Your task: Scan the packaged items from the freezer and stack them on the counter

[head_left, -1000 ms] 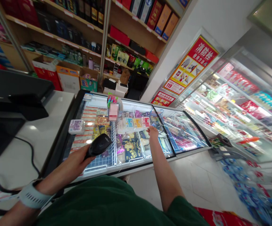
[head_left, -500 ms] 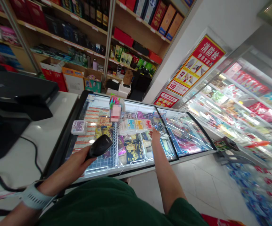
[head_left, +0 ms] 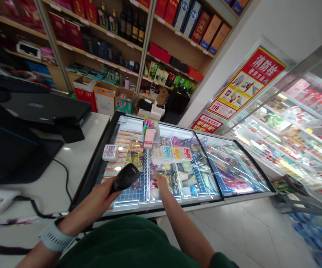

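My left hand (head_left: 105, 195) is wrapped round the handle of a black barcode scanner (head_left: 126, 176), whose head points away over the glass lid of a chest freezer. Over the same glass hangs my right hand (head_left: 161, 182), fingers loosely bent and a little apart, holding nothing that I can see. Beyond it, clear plastic packs with blue, orange and red labels (head_left: 172, 153) lie in a row on the freezer (head_left: 137, 207). A small clear box with purplish contents (head_left: 110, 152) rests on the glass at the left. Behind the scanner, a brightly coloured item (head_left: 149, 123) is partly blurred out.
A white counter (head_left: 77, 160) with dark electronic equipment (head_left: 46, 106) and a black cable adjoins the freezer at left. Shelves of bottles and boxes (head_left: 116, 48) stand behind. A wall sign (head_left: 247, 80) and lit display shelves (head_left: 297, 123) are at right.
My right hand has moved left and nearer to me, away from the labelled packs. The left hand still holds the scanner. The whole view has shifted, with the scene now further right.
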{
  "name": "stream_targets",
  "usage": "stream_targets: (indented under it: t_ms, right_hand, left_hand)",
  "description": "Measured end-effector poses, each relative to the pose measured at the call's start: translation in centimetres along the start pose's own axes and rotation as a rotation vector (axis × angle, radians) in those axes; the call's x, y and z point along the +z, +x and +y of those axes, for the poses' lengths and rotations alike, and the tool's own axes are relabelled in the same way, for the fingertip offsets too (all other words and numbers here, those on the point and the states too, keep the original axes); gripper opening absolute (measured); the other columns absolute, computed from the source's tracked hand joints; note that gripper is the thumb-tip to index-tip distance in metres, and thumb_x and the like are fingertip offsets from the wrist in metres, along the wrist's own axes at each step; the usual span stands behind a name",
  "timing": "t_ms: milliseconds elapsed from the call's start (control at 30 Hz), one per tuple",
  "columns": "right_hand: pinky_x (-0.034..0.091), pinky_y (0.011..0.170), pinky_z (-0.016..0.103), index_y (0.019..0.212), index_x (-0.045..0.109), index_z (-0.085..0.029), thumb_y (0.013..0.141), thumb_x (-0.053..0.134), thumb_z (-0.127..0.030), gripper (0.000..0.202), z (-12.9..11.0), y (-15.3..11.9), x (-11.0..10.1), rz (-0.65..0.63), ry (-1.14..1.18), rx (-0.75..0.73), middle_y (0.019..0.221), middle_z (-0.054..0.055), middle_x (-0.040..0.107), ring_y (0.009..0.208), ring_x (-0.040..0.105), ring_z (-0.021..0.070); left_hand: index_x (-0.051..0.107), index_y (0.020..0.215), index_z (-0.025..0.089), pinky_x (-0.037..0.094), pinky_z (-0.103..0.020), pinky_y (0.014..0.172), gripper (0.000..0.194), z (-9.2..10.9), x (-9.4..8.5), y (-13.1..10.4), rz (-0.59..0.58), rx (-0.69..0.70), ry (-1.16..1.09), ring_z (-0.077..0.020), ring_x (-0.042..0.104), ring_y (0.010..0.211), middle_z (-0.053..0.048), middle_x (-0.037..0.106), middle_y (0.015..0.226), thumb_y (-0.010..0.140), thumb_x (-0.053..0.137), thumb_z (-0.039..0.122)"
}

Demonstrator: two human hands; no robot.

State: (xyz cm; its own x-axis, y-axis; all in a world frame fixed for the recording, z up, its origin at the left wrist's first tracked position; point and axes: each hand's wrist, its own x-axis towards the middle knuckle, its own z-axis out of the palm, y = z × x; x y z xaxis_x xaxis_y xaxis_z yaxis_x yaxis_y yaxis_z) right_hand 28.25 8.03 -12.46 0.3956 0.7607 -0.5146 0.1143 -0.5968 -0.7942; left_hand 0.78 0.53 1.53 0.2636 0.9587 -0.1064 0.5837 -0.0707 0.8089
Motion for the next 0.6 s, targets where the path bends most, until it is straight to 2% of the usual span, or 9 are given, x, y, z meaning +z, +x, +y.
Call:
stream_targets:
  t_ms: [133,300,467,600]
  right_hand:
    - [0.041,0.045,0.02,0.071,0.059,-0.017,0.082,0.063,-0.035,0.022,-2.1,-0.3,6.6,-0.145,-0.057,-0.081,0.061,0.0,0.063,0.05,0.061,0.0124]
    - [0.043,0.052,0.02,0.068,0.06,-0.016,0.077,0.069,-0.039,0.026,-5.4,-0.5,13.0,-0.245,-0.155,-0.182,0.056,-0.002,0.06,0.056,0.061,0.0133]
    - [0.043,0.055,0.022,0.07,0.063,-0.016,0.074,0.071,-0.043,0.029,-7.6,-1.5,18.1,-0.313,-0.228,-0.245,0.056,-0.002,0.059,0.058,0.061,0.0153]
    - [0.043,0.054,0.023,0.074,0.064,-0.017,0.073,0.072,-0.046,0.031,-8.9,-2.4,20.7,-0.364,-0.242,-0.285,0.055,-0.001,0.059,0.06,0.061,0.0169]
  left_hand:
    - [0.052,0.123,0.018,0.045,-0.037,0.098,0.045,-1.3,-0.7,-1.4,0.028,-0.001,-0.021,-0.0279,0.06,0.113,-0.011,0.065,0.122,0.086,0.048,0.044]
    - [0.055,0.12,0.017,0.047,-0.035,0.095,0.045,-1.6,-2.3,-3.3,0.114,-0.074,-0.034,-0.0277,0.062,0.111,-0.01,0.067,0.118,0.084,0.049,0.043]
    - [0.055,0.12,0.016,0.048,-0.037,0.095,0.044,-2.6,-3.7,-5.3,0.174,-0.14,-0.09,-0.0279,0.062,0.11,-0.011,0.067,0.117,0.084,0.05,0.042]
    - [0.054,0.119,0.017,0.048,-0.036,0.094,0.044,-3.4,-4.5,-6.8,0.219,-0.186,-0.108,-0.0275,0.062,0.109,-0.011,0.067,0.116,0.086,0.049,0.045]
